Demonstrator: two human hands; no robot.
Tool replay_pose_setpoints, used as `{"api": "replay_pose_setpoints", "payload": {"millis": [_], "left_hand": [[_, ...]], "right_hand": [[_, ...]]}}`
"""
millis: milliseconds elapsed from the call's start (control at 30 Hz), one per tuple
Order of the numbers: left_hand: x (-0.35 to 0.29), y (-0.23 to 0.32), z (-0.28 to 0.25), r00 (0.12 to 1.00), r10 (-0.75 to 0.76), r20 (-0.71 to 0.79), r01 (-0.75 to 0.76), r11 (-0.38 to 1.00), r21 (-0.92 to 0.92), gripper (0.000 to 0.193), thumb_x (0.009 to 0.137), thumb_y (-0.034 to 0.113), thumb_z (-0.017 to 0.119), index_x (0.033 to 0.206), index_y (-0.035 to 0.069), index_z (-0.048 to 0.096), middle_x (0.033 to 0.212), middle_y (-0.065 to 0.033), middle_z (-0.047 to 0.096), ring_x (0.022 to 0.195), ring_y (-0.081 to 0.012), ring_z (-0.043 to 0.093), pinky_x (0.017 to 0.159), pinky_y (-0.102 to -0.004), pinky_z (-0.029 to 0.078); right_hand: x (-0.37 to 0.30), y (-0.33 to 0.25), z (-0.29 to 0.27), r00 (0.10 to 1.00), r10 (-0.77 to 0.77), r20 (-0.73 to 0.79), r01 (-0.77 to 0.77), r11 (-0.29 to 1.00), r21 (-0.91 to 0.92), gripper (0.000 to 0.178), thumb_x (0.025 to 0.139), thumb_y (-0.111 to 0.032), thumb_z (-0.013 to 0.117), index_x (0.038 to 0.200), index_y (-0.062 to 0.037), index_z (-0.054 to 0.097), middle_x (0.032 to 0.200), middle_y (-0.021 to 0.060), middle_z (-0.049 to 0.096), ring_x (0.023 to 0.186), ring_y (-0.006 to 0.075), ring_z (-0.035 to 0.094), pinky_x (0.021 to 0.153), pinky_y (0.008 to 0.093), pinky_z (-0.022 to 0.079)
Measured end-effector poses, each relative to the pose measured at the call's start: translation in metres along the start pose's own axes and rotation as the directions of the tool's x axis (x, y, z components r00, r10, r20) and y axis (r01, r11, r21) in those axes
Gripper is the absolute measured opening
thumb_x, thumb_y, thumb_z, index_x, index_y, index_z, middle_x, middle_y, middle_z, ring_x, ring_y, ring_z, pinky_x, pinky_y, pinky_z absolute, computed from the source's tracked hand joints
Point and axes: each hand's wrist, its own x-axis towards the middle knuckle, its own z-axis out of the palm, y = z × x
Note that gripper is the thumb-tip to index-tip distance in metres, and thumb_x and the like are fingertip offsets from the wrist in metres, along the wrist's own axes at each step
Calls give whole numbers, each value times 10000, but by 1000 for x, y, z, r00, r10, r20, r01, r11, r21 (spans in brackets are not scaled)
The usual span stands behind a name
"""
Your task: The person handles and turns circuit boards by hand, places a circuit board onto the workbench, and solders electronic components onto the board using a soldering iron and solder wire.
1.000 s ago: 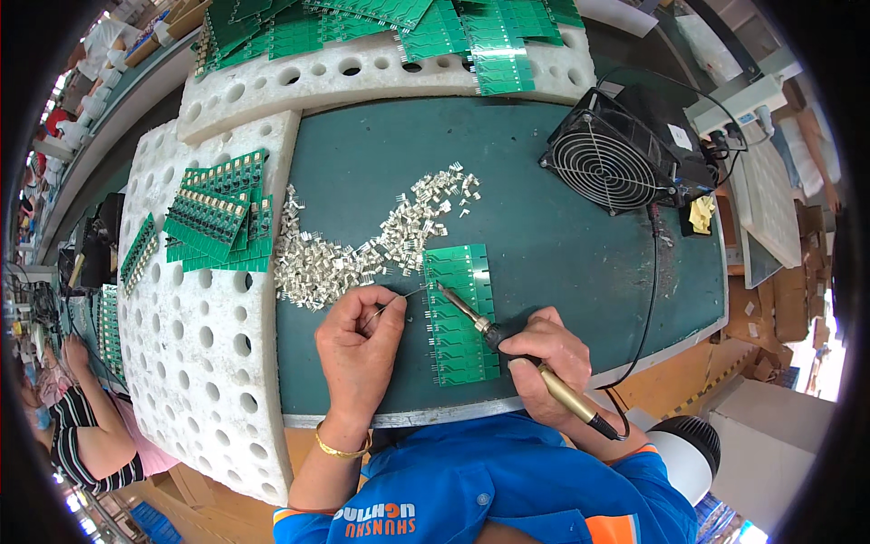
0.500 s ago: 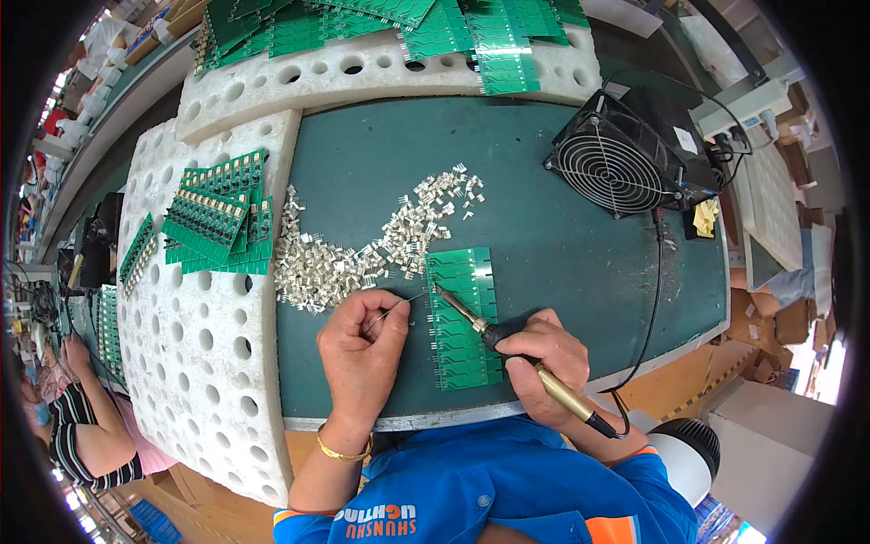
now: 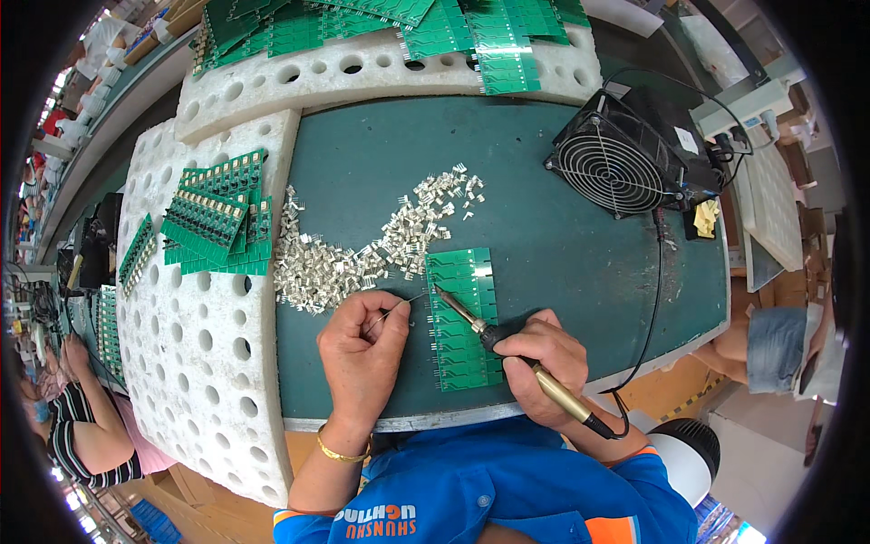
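Observation:
A green circuit board (image 3: 467, 349) lies flat on the dark green work mat, with small pins along its left edge. My right hand (image 3: 546, 363) is closed round a soldering iron (image 3: 562, 393), whose tip rests on or just over the upper left part of that board. In my left hand (image 3: 364, 352), thumb and forefinger pinch a thin solder wire (image 3: 399, 306); its end reaches toward the iron's tip. Whether wire and tip touch is too small to tell. Just beyond my left hand spreads a heap of small white connectors (image 3: 331, 270) with metal pins.
White foam boards with round holes (image 3: 207, 340) stand left and at the back. Assembled boards (image 3: 213, 218) lie on the left one, bare boards (image 3: 507, 54) on the far one. A black fan (image 3: 616, 159) sits back right. The iron's cord (image 3: 654, 299) crosses the right side.
My hands, the soldering iron and the board look almost unmoved. At the far right, a passing person's legs and denim clothing have come further into view.

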Motion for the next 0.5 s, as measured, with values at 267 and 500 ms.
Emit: {"api": "replay_pose_setpoints", "payload": {"millis": [267,500], "left_hand": [[0,0,1,1000,30,3,-30,999,17,49,866,-15,691,871,11,650,649,108,438,577,15,341,508,-171,259],[0,-2,1,999,47,-2,-47,999,26,54,866,-17,694,870,15,651,647,107,433,573,11,339,507,-173,261]], "right_hand": [[1,-1,1,1000,-10,-4,10,1000,-8,159,775,-20,701,926,-38,654,683,62,626,554,204,570,617,335,400],[0,0,1,1000,-30,3,30,999,-24,174,764,-22,703,930,-44,656,677,52,621,552,197,568,617,335,398]]}}
